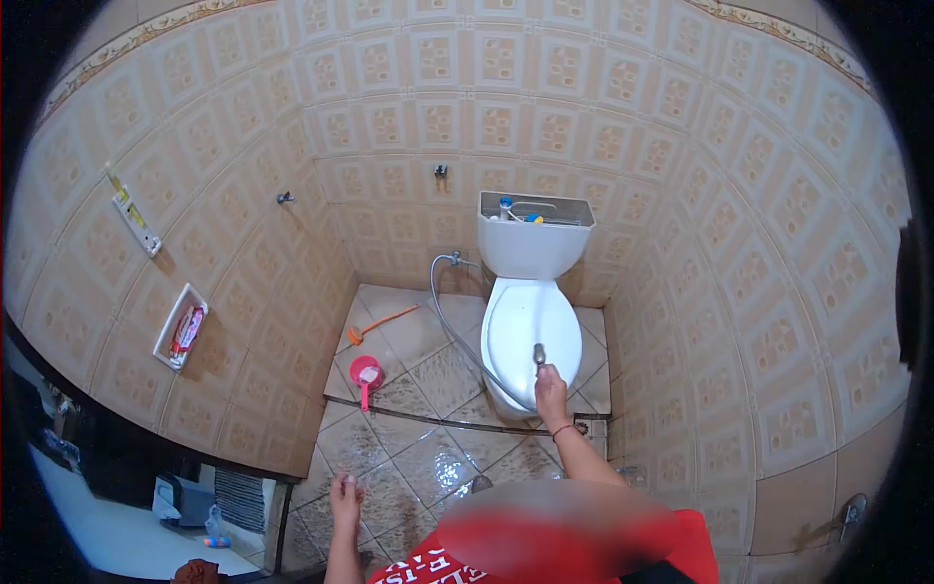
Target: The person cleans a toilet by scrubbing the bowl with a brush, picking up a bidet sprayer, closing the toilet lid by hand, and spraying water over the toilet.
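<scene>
My right hand (551,390) is wrapped round a metal spray head (539,353), held over the front of the closed white toilet lid (525,319). From the spray head a grey hose (449,326) curves left and up to a valve (455,259) on the back wall. The toilet tank (532,250) has its top off, and blue and yellow fittings show inside. My left hand (346,494) hangs low over the wet floor tiles, fingers apart and holding nothing.
A pink dipper (366,373) and an orange-headed brush (382,324) lie on the floor left of the toilet. A narrow channel (443,421) crosses the floor. The left wall bears a soap dish (181,328). A doorway opens at the lower left.
</scene>
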Action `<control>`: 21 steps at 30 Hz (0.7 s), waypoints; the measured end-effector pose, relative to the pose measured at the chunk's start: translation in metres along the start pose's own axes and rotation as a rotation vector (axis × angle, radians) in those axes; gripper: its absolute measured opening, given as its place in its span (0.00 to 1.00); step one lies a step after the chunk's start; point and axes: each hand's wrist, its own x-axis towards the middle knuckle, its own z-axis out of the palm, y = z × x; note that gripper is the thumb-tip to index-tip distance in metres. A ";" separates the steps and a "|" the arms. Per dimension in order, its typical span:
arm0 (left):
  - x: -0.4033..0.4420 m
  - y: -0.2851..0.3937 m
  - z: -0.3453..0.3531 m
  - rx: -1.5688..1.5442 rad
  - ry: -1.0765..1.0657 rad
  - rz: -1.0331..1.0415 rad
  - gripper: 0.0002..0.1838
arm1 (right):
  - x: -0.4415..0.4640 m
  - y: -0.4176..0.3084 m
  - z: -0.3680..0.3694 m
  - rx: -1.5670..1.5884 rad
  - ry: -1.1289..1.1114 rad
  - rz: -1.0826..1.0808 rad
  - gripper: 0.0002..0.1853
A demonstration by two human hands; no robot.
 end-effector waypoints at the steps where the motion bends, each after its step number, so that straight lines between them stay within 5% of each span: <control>1: -0.005 -0.006 -0.005 0.000 0.006 -0.008 0.19 | -0.005 -0.003 0.001 -0.008 -0.017 -0.067 0.18; 7: -0.040 -0.047 -0.029 0.005 -0.020 -0.067 0.19 | -0.009 -0.008 -0.021 0.075 -0.028 0.056 0.20; 15: -0.077 -0.048 -0.028 -0.021 0.080 -0.100 0.19 | 0.032 -0.025 -0.061 0.107 -0.020 -0.124 0.21; 18: -0.081 -0.048 -0.016 -0.009 0.073 -0.082 0.20 | 0.061 -0.016 -0.081 0.393 0.243 0.014 0.23; 21: -0.085 -0.037 0.012 0.016 0.074 -0.046 0.20 | 0.082 -0.027 -0.119 0.576 0.277 0.146 0.24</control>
